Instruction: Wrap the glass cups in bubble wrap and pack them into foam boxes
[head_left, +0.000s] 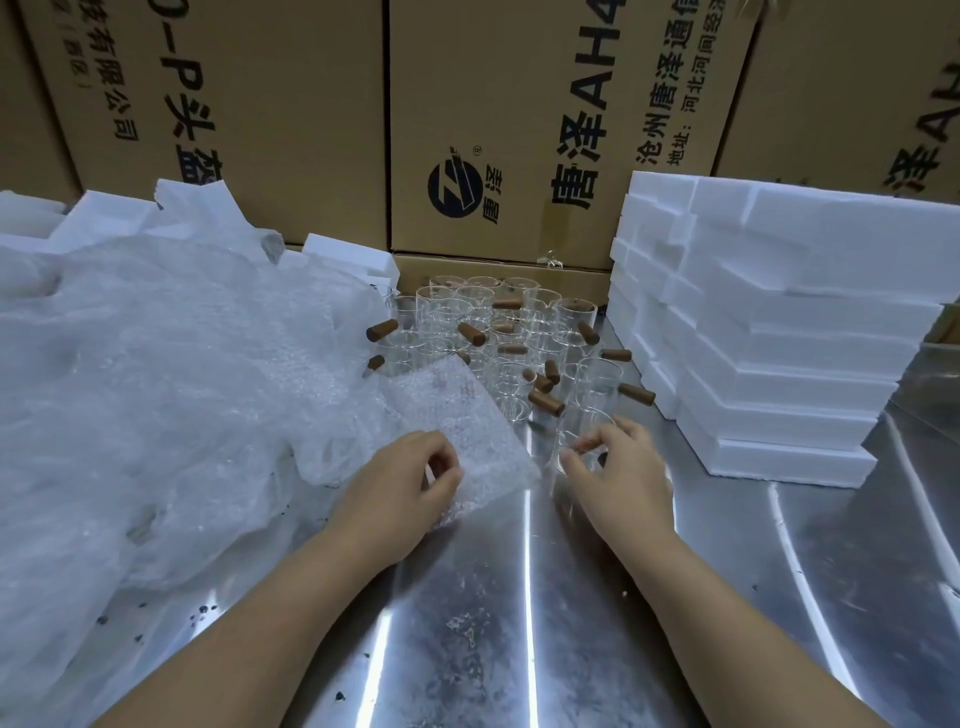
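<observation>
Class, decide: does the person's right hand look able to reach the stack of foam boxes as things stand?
Probably yes. The right hand, holding a glass cup, has only bare metal table between it and the foam boxes stacked to its right.

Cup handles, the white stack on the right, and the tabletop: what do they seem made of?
Cup handles: probably wood; matte, opaque brown pegs. White stack: foam, likely expanded polystyrene; matte, with rough, chipped edges. Tabletop: metal, probably stainless steel; bright streaked reflections, some scuffs.
</observation>
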